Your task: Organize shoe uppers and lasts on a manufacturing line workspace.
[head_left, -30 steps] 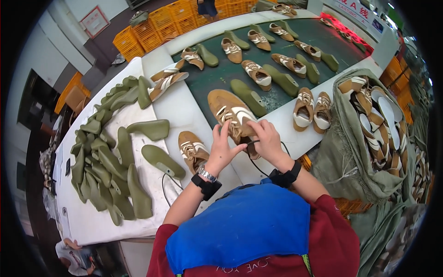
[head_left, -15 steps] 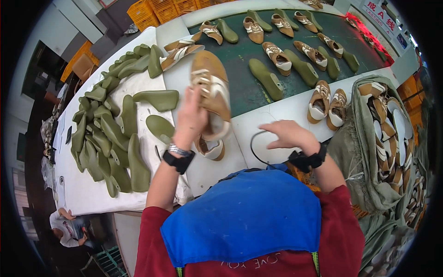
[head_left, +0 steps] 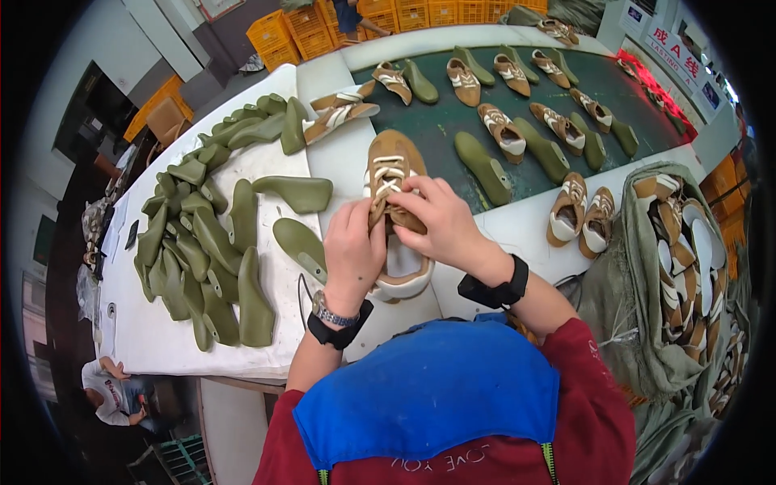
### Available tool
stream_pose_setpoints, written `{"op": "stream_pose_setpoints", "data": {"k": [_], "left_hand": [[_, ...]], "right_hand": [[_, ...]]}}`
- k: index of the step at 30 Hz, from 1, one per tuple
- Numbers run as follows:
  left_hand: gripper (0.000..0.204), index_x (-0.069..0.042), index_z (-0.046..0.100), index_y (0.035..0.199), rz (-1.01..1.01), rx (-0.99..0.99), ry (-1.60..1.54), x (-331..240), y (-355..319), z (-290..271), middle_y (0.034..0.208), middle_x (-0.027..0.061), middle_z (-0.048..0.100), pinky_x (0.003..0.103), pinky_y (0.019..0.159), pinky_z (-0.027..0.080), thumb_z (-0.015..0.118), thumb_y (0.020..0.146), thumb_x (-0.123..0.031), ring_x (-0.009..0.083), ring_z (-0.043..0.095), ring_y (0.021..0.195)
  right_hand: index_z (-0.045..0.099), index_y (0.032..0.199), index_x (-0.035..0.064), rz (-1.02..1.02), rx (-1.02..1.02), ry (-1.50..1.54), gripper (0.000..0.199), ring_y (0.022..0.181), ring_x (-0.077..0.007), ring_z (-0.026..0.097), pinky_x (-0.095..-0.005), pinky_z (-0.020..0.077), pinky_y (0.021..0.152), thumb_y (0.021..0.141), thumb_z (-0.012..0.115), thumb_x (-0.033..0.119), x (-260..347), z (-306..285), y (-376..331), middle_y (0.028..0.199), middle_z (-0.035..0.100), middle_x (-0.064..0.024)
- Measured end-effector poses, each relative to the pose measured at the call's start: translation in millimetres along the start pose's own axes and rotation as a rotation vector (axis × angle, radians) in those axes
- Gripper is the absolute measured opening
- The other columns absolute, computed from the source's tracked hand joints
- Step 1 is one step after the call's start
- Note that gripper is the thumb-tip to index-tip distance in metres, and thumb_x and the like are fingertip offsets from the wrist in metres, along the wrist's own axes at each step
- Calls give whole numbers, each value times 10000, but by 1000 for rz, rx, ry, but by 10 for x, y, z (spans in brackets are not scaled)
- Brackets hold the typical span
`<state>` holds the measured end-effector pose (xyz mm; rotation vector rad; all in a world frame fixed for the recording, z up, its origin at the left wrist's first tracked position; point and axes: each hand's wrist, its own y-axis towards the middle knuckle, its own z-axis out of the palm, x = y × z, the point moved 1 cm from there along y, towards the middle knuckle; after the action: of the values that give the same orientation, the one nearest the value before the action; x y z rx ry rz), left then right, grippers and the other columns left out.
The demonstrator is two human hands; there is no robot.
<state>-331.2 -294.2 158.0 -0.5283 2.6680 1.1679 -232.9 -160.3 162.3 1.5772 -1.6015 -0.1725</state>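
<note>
I hold a tan shoe upper with white laces (head_left: 390,166) in both hands over the white table (head_left: 347,158). My left hand (head_left: 352,246) grips its left side, and my right hand (head_left: 440,222) pinches it at the laces from the right. A second tan shoe with a white inside (head_left: 404,275) lies on the table just under my hands. A green shoe last (head_left: 301,245) lies flat just left of my left hand. Both wrists wear black bands.
A heap of green shoe lasts (head_left: 202,234) covers the table's left part. Tan shoes and single lasts (head_left: 485,166) lie in rows on the dark green belt (head_left: 436,121). A shoe pair (head_left: 582,212) stands right. An open sack of uppers (head_left: 687,267) sits far right; yellow crates (head_left: 283,32) behind.
Half a second ago my left hand alone held the shoe up and my right hand rested on the table. Now my right hand has joined it at the laces.
</note>
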Motion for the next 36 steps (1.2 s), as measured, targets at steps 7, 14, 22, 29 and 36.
{"op": "stream_pose_setpoints", "data": {"k": [7, 14, 22, 29, 36], "left_hand": [[275, -9, 540, 1094, -259, -89, -210, -90, -142, -81, 869, 168, 618, 377, 665, 492, 557, 820, -30, 322, 618, 773], [241, -23, 539, 1056, -157, -49, -255, -207, -208, -190, 864, 196, 600, 404, 664, 483, 507, 819, 5, 365, 592, 794], [294, -84, 570, 1079, -151, 33, -263, -55, -289, -110, 866, 167, 553, 384, 687, 455, 519, 797, -22, 334, 558, 798], [219, -103, 624, 941, -26, 148, -388, -145, -260, -24, 884, 145, 495, 393, 706, 434, 530, 748, -57, 328, 509, 844], [144, -46, 608, 816, -177, 196, -286, 17, -535, 94, 805, 148, 500, 398, 647, 447, 519, 746, 43, 324, 540, 746]], "right_hand": [[601, 1040, 132, 10, -40, -10, 333, 967, -334, 564, -404, 488, 806, 715, 592, 64, 123, 153, -45, 1121, 543, -135], [613, 824, 89, 20, -17, 85, 202, 863, -335, 566, -390, 487, 703, 674, 559, -34, 239, 136, -74, 984, 517, -139], [580, 798, 34, -9, 5, 179, 149, 827, -323, 562, -363, 487, 694, 701, 544, -72, 193, 135, -161, 971, 502, -154], [541, 950, 26, 62, -219, 241, 273, 915, -312, 547, -351, 488, 728, 696, 577, -69, 72, 58, -228, 1049, 500, -160], [538, 997, 60, 250, -23, 377, 278, 809, -219, 567, -293, 485, 652, 739, 638, 39, -171, 173, -429, 1019, 514, -105]]}}
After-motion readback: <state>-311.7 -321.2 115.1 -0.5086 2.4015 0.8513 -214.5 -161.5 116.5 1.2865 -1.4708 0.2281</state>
